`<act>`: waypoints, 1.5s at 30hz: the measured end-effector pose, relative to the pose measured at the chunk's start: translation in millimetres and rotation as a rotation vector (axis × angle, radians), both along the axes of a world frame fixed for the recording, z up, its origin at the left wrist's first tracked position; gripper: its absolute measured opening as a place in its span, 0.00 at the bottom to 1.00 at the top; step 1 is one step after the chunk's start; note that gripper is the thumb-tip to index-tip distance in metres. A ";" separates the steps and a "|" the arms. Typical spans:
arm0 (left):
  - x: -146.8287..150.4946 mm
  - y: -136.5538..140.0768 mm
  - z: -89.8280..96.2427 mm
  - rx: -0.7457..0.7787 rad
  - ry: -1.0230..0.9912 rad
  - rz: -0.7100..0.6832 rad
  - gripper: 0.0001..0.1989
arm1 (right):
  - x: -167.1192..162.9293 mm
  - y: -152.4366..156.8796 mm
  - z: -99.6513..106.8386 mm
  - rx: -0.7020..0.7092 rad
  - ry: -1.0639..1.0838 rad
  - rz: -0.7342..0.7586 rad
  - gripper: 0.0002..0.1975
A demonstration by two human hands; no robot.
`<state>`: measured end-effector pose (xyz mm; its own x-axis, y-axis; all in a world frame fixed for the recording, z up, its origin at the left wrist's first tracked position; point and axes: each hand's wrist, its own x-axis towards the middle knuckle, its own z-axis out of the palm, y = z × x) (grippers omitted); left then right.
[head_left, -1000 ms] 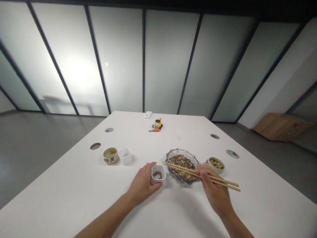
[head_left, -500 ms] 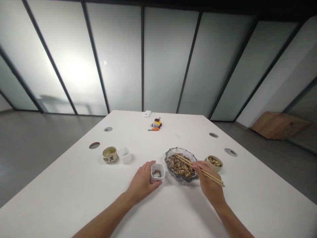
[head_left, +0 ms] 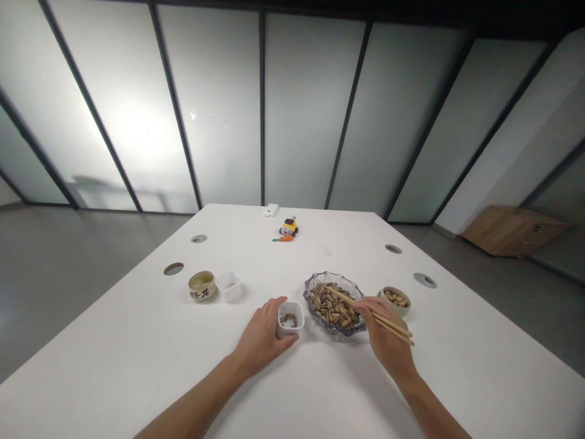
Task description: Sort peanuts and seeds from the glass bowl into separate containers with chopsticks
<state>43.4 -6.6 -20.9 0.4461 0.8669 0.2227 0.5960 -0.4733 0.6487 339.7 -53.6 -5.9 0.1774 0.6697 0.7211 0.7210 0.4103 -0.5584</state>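
Currently, the left hand (head_left: 262, 335) is curved around the white container (head_left: 287, 331), fingers parted to its width and holding it upright, just left of the glass bowl (head_left: 308, 316) of seeds (head_left: 337, 312). The right hand (head_left: 388, 341) has its fingers closed on the chopsticks (head_left: 397, 327), which cross the glass bowl's right rim. Beyond that hand, the nut bowl (head_left: 402, 310) stands near the glass bowl. At left, the lettered bowl (head_left: 202, 294) adjoins the second container (head_left: 230, 292). Farther back: toy vehicle (head_left: 289, 228), toy carrot (head_left: 285, 239), white box (head_left: 271, 210).

All items rest on a white table (head_left: 183, 360) with round cable openings. Frosted panels (head_left: 219, 110) and a wooden cabinet (head_left: 503, 235) on grey floor (head_left: 105, 238) surround it.

The right hand obscures part of the glass bowl's rim. Both forearms are cut off below. Whether the chopstick tips grip a seed cannot be determined.
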 end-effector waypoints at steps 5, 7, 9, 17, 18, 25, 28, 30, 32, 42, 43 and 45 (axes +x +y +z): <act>0.5 0.6 0.4 -0.012 0.005 -0.005 0.34 | -0.6 -1.3 1.1 0.024 0.012 0.009 0.14; 0.7 0.4 1.0 -0.012 0.003 -0.005 0.34 | -1.7 -1.2 1.6 0.034 0.009 0.025 0.13; 0.9 0.1 1.7 -0.016 0.006 -0.001 0.34 | -2.8 -1.0 2.2 0.034 -0.009 0.041 0.13; 1.1 -0.8 3.6 -0.020 0.013 0.000 0.34 | -2.9 -3.0 5.1 0.001 -0.023 0.045 0.15; 0.9 -0.8 3.7 -0.019 0.014 0.001 0.34 | -1.3 -2.9 5.0 -0.005 -0.013 0.036 0.15; 0.4 -0.8 2.4 -0.008 0.003 0.001 0.34 | 5.3 -0.7 0.9 -0.027 0.372 0.061 0.17; 0.7 0.0 1.1 -0.010 0.002 0.002 0.34 | -4.6 -3.2 3.2 -0.042 0.644 0.230 0.15; 0.8 0.4 0.7 -0.009 -0.004 0.003 0.34 | -13.4 -6.4 5.8 -0.060 0.699 0.307 0.14; 0.9 0.4 0.8 -0.011 -0.008 0.000 0.34 | -21.2 -9.8 7.8 -0.096 0.698 0.357 0.14; 0.0 0.2 0.9 -0.015 -0.006 0.000 0.34 | -3.8 -13.9 9.5 -0.057 0.290 0.047 0.19; -0.2 0.2 0.7 -0.014 -0.005 -0.002 0.34 | -0.3 -13.2 10.1 -0.033 0.225 -0.001 0.18; -0.5 0.0 0.6 -0.013 -0.006 -0.005 0.33 | 3.1 -12.1 11.4 -0.013 0.127 -0.036 0.17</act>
<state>42.9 -6.6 -20.3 0.4493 0.8673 0.2145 0.5894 -0.4682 0.6584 342.8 -65.6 5.5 0.2909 0.6701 0.6829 0.6586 0.3775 -0.6509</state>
